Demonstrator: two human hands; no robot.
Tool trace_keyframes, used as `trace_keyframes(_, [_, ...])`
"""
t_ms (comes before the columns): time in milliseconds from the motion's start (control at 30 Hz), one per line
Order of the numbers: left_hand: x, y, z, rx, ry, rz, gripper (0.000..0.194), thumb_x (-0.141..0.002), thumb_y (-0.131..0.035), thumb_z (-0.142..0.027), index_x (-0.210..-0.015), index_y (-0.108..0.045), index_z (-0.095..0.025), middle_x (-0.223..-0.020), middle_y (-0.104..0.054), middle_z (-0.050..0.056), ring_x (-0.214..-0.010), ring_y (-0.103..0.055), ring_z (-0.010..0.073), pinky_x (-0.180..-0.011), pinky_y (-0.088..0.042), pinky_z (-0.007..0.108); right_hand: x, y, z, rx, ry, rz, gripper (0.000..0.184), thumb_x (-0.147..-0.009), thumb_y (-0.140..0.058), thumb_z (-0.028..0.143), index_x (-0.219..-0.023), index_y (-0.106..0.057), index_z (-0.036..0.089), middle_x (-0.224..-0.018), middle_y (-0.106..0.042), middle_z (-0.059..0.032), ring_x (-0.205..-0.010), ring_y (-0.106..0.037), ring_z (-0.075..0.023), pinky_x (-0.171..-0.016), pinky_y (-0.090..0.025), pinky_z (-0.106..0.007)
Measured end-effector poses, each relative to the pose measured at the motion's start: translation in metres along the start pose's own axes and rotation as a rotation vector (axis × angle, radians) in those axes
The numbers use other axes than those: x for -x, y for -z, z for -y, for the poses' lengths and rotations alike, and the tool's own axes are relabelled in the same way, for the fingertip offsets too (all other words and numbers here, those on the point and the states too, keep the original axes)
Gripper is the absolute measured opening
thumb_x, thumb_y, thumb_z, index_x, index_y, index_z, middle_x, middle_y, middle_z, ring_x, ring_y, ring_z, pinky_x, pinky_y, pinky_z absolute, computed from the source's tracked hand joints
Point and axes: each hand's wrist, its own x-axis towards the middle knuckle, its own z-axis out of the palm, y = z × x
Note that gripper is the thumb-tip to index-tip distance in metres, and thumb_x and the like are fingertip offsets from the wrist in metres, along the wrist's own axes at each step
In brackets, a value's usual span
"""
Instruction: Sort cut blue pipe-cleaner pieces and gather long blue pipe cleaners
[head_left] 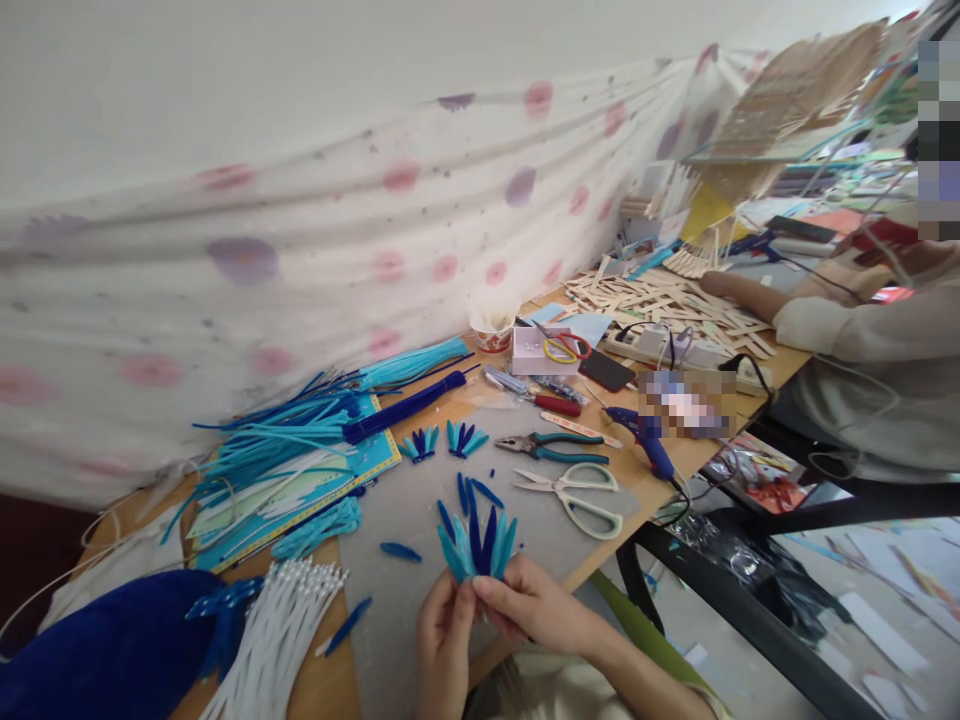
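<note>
Both of my hands meet at the near edge of the table over a grey mat (409, 510). My left hand (444, 640) and my right hand (529, 605) pinch the base of a small fan of blue and light-blue petal-shaped pieces (478, 545), which spreads upward from my fingertips. Loose blue petals (474, 492) lie on the mat just beyond it, and one more petal (400, 551) lies to the left. Two finished small petal fans (442, 441) rest farther back on the mat.
White-handled scissors (577, 492), pliers (551, 447) and a blue glue gun (646, 440) lie to the right. Bundles of blue strips (300, 425) and white strips (277, 630) sit at left. Another person's arm (757, 297) rests among wooden sticks (660, 300) at far right.
</note>
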Motion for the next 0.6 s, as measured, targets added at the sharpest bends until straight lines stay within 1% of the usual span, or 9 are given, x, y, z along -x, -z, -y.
trace_keyframes(67, [0.0, 0.0, 0.002, -0.021, -0.01, -0.022, 0.053, -0.072, -0.059, -0.069, -0.072, -0.069, -0.017, -0.064, -0.066, 0.005, -0.063, -0.058, 0.0189, -0.06, -0.048, 0.026, -0.001, -0.001, 0.0, -0.019, -0.015, -0.024, 0.067, -0.083, -0.037, 0.075, -0.051, -0.046, 0.018, -0.04, -0.038, 0.0057, -0.038, -0.032, -0.0051, -0.041, -0.023, -0.022])
trace_keyframes(167, [-0.001, -0.003, 0.0, -0.063, -0.013, -0.007, 0.052, -0.072, -0.059, -0.068, -0.062, -0.06, -0.017, -0.055, -0.055, 0.001, -0.056, -0.051, 0.0157, -0.053, -0.043, 0.024, -0.002, -0.002, 0.001, -0.01, -0.026, -0.073, 0.068, -0.083, -0.036, 0.076, -0.046, -0.044, 0.018, -0.037, -0.035, 0.0057, -0.037, -0.03, -0.0055, -0.041, -0.023, -0.023])
trace_keyframes(233, [-0.003, -0.008, -0.006, -0.079, -0.035, -0.007, 0.053, -0.075, -0.056, -0.068, -0.057, -0.053, -0.019, -0.053, -0.047, -0.002, -0.053, -0.045, 0.0136, -0.05, -0.038, 0.023, -0.003, -0.002, 0.001, 0.003, -0.025, -0.098, 0.07, -0.083, -0.034, 0.076, -0.042, -0.04, 0.019, -0.035, -0.033, 0.0055, -0.037, -0.028, -0.0058, -0.043, -0.023, -0.024])
trace_keyframes(267, [-0.005, -0.01, -0.01, -0.082, -0.054, -0.029, 0.053, -0.077, -0.054, -0.068, -0.057, -0.05, -0.019, -0.053, -0.045, -0.003, -0.053, -0.043, 0.013, -0.05, -0.037, 0.023, -0.004, -0.001, 0.001, 0.004, -0.025, -0.102, 0.07, -0.084, -0.032, 0.076, -0.042, -0.039, 0.02, -0.035, -0.032, 0.0054, -0.037, -0.028, -0.0061, -0.043, -0.024, -0.024])
trace_keyframes(333, [-0.008, -0.015, -0.017, -0.084, -0.07, -0.04, 0.054, -0.077, -0.053, -0.069, -0.056, -0.047, -0.02, -0.053, -0.043, -0.003, -0.053, -0.042, 0.0127, -0.051, -0.035, 0.023, -0.006, 0.001, 0.003, 0.003, -0.021, -0.112, 0.07, -0.085, -0.029, 0.076, -0.044, -0.039, 0.02, -0.038, -0.032, 0.0053, -0.04, -0.029, -0.0067, -0.046, -0.026, -0.024])
trace_keyframes(400, [-0.011, -0.017, -0.022, -0.078, -0.075, -0.035, 0.053, -0.078, -0.052, -0.069, -0.058, -0.047, -0.02, -0.054, -0.043, -0.003, -0.054, -0.041, 0.0128, -0.052, -0.035, 0.024, -0.007, 0.005, 0.006, 0.01, 0.002, -0.154, 0.066, -0.087, -0.032, 0.072, -0.052, -0.046, 0.018, -0.046, -0.038, 0.0046, -0.046, -0.034, -0.0078, -0.05, -0.03, -0.024])
trace_keyframes(500, [-0.013, -0.014, -0.026, -0.059, -0.088, 0.0, 0.05, -0.082, -0.051, -0.063, -0.058, -0.047, -0.02, -0.055, -0.044, -0.003, -0.054, -0.041, 0.0126, -0.053, -0.034, 0.024, -0.006, 0.01, 0.012, 0.025, 0.078, -0.214, 0.05, -0.09, -0.044, 0.06, -0.07, -0.058, 0.016, -0.061, -0.049, 0.0028, -0.058, -0.041, -0.0097, -0.056, -0.034, -0.023])
trace_keyframes(600, [-0.013, -0.007, -0.029, -0.027, -0.097, 0.047, 0.045, -0.086, -0.051, -0.057, -0.062, -0.054, -0.019, -0.06, -0.051, -0.001, -0.061, -0.047, 0.0137, -0.058, -0.039, 0.024, -0.004, 0.013, 0.017, 0.059, 0.129, -0.181, 0.043, -0.09, -0.048, 0.053, -0.075, -0.062, 0.016, -0.068, -0.058, 0.0001, -0.065, -0.048, -0.0123, -0.062, -0.039, -0.023])
